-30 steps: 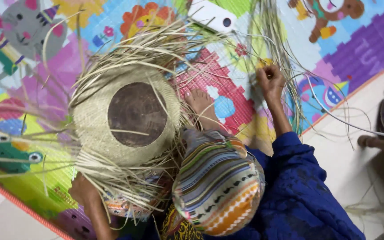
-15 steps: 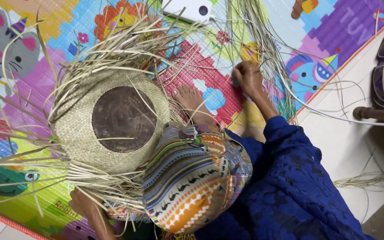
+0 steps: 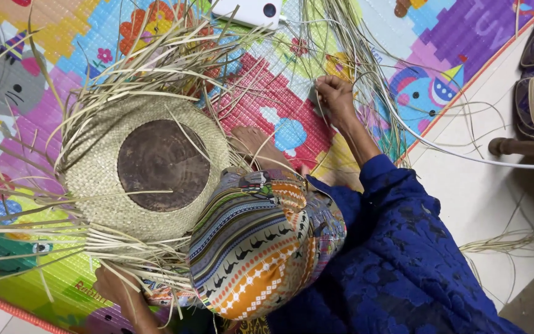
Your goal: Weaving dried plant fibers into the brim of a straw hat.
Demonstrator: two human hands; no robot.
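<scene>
- Just one view here, so nothing overlaps with a second camera.
- It looks almost straight down from well above, onto a person sitting on the mat (image 3: 403, 37).
- The headscarf (image 3: 261, 247) and blue sleeve (image 3: 397, 204) sit closest to the lens, low in the frame and right of centre.
- The person faces the top of the picture, so the floor runs away that way.
- Medium distance: the whole woven hat (image 3: 149, 167) fits, loose straw (image 3: 353, 55) runs off the top and left edges.
- Right edge catches bare floor (image 3: 489, 204); the mat's border runs diagonally there.
</scene>
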